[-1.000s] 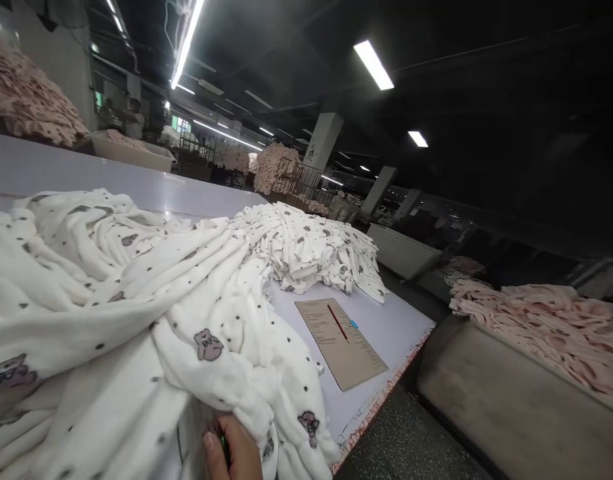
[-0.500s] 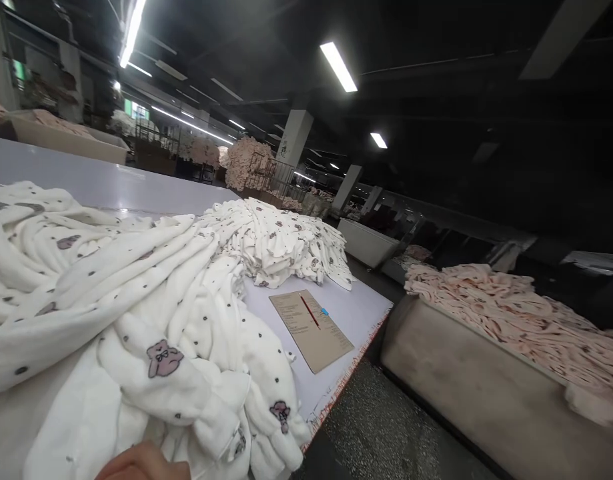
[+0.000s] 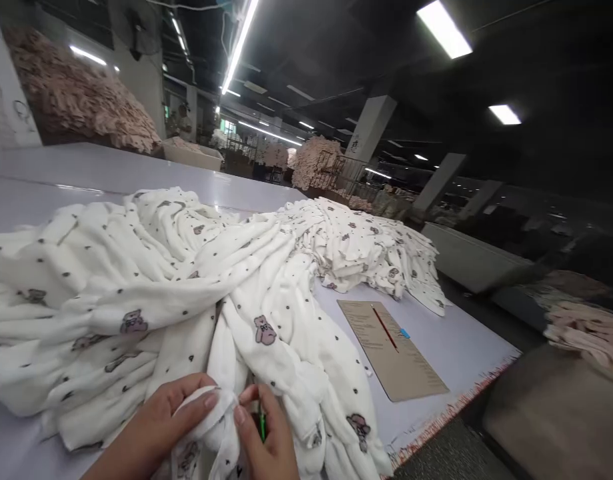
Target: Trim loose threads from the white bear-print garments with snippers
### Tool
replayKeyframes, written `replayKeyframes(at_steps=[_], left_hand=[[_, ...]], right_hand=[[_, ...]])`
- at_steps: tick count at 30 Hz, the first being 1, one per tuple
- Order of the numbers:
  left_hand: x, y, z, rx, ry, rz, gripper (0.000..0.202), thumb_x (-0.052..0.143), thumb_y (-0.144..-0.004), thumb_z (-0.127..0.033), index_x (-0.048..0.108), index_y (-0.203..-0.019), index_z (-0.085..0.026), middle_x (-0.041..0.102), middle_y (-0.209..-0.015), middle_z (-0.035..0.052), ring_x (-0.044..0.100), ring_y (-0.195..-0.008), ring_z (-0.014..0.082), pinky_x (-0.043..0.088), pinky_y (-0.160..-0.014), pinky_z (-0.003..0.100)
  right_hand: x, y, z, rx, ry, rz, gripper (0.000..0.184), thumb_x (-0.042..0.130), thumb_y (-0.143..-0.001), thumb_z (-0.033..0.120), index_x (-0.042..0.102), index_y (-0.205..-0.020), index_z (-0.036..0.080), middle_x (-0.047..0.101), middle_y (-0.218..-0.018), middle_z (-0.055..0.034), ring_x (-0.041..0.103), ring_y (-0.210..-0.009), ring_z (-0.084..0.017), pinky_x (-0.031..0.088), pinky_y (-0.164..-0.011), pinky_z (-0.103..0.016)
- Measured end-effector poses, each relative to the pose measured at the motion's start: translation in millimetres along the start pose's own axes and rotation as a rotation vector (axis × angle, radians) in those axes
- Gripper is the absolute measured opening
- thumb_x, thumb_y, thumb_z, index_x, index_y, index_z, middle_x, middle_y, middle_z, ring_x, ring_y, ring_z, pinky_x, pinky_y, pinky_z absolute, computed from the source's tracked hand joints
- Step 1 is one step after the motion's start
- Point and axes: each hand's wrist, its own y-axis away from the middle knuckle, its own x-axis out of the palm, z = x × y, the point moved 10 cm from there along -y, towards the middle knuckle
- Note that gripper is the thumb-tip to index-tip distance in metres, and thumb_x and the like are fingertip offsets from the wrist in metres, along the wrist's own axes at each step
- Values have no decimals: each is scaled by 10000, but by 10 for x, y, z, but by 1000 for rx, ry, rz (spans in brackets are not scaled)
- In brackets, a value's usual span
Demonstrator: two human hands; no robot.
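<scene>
A big heap of white fabric pieces printed with small bears and dots point(image 3: 151, 293) lies on the pale table point(image 3: 451, 347) in front of me. At the bottom edge my left hand point(image 3: 161, 427) pinches a fold of this white fabric point(image 3: 213, 420) between thumb and fingers. My right hand point(image 3: 266, 440) is closed right beside it, touching the same fold and gripping a thin green tool point(image 3: 261, 425) whose shape is mostly hidden. A second pile of the same printed pieces point(image 3: 366, 250) sits farther back on the table.
A brown paper sheet point(image 3: 393, 350) with a red pen point(image 3: 385, 328) on it lies near the table's right edge. Bins of pink fabric point(image 3: 586, 330) stand to the right across a dark aisle. More pink stacks point(image 3: 81, 107) rise at the back left.
The view has swung back to the left and down. Both hands have come into view at the bottom and closed on a fold of the white fabric; earlier only part of one hand showed.
</scene>
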Motion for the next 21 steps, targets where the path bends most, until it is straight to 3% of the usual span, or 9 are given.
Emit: replayKeyframes(at_steps=[2,5,9,12,17,21], left_hand=[[42,7,-14,-6,64,-19,363,696,-674,-516,609,-698,-164,553,-619,-47,477,-585,114,394,-559,185],[99,35,-4,-22,120,2,364,669,-701,-521,590,-727,-167,587,-644,-25,510,-606,140,410,-589,222],[155,73,-27,-4,104,51,355,665,-718,-504,622,-790,-159,607,-703,-6,531,-666,157,429,-651,247],[128,88,-49,29,-13,28,347,668,-715,-499,632,-767,-158,576,-650,-25,489,-631,130,398,-614,204],[-2,137,-164,125,-295,-137,254,658,-703,-447,688,-728,-197,634,-651,-20,547,-678,171,426,-652,213],[42,130,-182,113,-325,-118,289,634,-702,-485,713,-721,-208,697,-712,-3,599,-774,218,453,-704,228]], right_hand=[[-90,64,218,-124,116,-62,227,545,-829,444,564,-848,218,532,-741,-1,490,-603,-143,385,-543,-237],[23,133,455,-241,225,38,115,561,-807,315,545,-737,226,503,-660,25,498,-555,-128,350,-505,-221],[135,107,553,-258,297,70,79,564,-795,266,586,-858,224,563,-750,3,567,-653,-150,389,-577,-223],[173,45,563,-243,298,92,72,508,-826,247,570,-839,213,554,-750,-5,557,-681,-157,391,-599,-228],[135,-24,494,-145,203,159,207,484,-858,313,490,-682,205,446,-641,27,470,-612,-138,336,-555,-227],[36,25,430,-96,87,108,313,479,-868,490,528,-750,204,448,-646,23,458,-600,-140,365,-540,-227]])
